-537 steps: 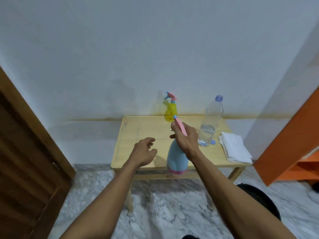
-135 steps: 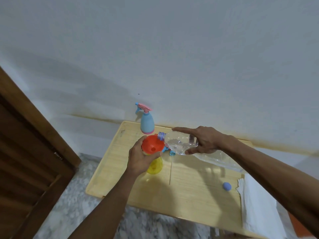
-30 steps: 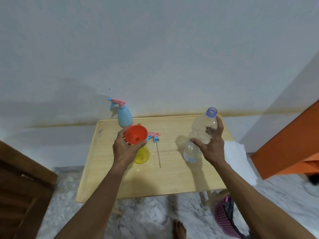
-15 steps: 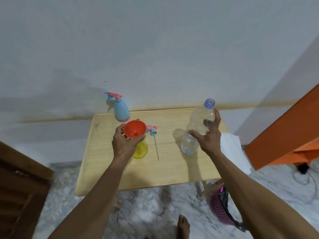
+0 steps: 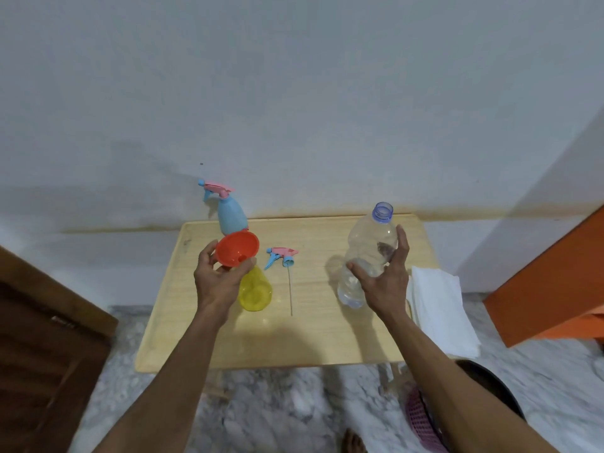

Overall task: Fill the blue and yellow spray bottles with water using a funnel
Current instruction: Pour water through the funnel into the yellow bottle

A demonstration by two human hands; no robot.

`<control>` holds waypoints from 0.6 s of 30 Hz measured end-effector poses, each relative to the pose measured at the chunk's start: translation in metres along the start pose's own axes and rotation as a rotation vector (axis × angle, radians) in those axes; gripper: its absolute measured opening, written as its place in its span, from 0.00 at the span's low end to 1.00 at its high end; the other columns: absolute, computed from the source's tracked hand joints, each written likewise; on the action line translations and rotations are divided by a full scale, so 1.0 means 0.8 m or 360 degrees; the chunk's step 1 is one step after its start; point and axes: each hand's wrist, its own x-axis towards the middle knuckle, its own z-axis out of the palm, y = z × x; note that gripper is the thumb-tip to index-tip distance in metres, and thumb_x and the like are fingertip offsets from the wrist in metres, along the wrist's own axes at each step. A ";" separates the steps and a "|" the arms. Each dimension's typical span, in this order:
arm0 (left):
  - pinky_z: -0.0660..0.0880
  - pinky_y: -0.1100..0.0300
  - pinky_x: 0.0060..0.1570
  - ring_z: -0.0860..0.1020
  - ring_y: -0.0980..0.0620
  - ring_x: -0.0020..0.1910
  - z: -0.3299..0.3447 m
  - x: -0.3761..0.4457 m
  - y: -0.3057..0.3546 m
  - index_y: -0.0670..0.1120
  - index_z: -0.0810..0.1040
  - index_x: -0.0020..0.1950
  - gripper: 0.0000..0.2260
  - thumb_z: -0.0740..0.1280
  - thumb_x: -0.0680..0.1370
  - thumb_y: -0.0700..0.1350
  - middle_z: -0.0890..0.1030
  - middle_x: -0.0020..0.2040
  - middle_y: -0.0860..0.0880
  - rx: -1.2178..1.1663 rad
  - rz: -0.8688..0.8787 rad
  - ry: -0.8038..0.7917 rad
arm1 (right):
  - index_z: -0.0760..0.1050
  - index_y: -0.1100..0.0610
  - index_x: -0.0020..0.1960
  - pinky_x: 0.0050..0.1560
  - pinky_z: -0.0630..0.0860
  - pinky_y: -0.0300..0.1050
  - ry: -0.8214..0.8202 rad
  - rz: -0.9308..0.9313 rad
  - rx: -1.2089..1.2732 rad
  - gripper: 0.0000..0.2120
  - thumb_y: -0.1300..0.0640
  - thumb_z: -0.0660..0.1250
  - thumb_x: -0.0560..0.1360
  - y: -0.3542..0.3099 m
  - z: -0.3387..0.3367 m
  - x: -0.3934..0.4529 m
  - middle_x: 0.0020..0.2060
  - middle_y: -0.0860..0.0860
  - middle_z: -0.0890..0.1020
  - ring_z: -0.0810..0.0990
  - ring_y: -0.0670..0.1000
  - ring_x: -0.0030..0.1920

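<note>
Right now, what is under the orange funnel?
The yellow spray bottle stands under the funnel, on the table. The left hand holding the funnel covers the bottle's neck, so whether the spout sits inside it cannot be seen.

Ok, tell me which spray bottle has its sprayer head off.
The yellow spray bottle near the left hand: its sprayer head lies on the table beside it. The blue spray bottle wears its own.

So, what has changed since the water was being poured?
The right hand tipped the water bottle back upright and set it on the table, still holding it. The left hand still holds the funnel at the yellow bottle; the blue bottle stayed put.
</note>
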 end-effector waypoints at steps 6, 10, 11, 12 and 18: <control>0.77 0.67 0.39 0.80 0.49 0.44 0.015 -0.010 0.036 0.48 0.74 0.62 0.24 0.77 0.70 0.36 0.79 0.53 0.53 -0.0123 0.0228 0.0111 | 0.54 0.43 0.79 0.60 0.71 0.43 -0.0042 -0.0029 0.0152 0.53 0.58 0.83 0.65 0.013 -0.004 0.004 0.66 0.53 0.77 0.77 0.51 0.64; 0.79 0.63 0.45 0.83 0.53 0.48 0.046 -0.017 0.061 0.49 0.71 0.67 0.30 0.79 0.68 0.40 0.77 0.58 0.54 0.0043 0.0369 -0.0101 | 0.55 0.42 0.79 0.61 0.71 0.41 -0.0106 -0.0040 0.0230 0.52 0.58 0.83 0.66 0.018 -0.010 0.012 0.65 0.50 0.77 0.76 0.45 0.62; 0.80 0.61 0.47 0.84 0.53 0.49 0.058 -0.020 0.064 0.52 0.70 0.66 0.33 0.81 0.66 0.44 0.76 0.59 0.53 0.0154 0.0389 -0.0157 | 0.54 0.42 0.79 0.61 0.70 0.41 -0.0123 -0.0040 0.0233 0.52 0.58 0.83 0.66 0.019 -0.013 0.015 0.65 0.49 0.77 0.76 0.45 0.62; 0.80 0.60 0.48 0.84 0.53 0.49 0.069 -0.021 0.062 0.53 0.70 0.64 0.34 0.81 0.63 0.49 0.76 0.60 0.53 0.0336 0.0409 -0.0189 | 0.54 0.42 0.79 0.61 0.70 0.41 -0.0135 -0.0041 0.0236 0.52 0.58 0.82 0.66 0.021 -0.014 0.018 0.64 0.48 0.77 0.75 0.44 0.62; 0.79 0.54 0.51 0.80 0.50 0.51 0.134 -0.026 0.001 0.55 0.73 0.65 0.36 0.77 0.59 0.59 0.80 0.57 0.52 0.1414 0.0456 -0.0577 | 0.55 0.44 0.80 0.61 0.75 0.46 -0.0143 -0.0045 0.0241 0.52 0.57 0.83 0.66 0.037 -0.023 0.035 0.65 0.44 0.75 0.75 0.42 0.62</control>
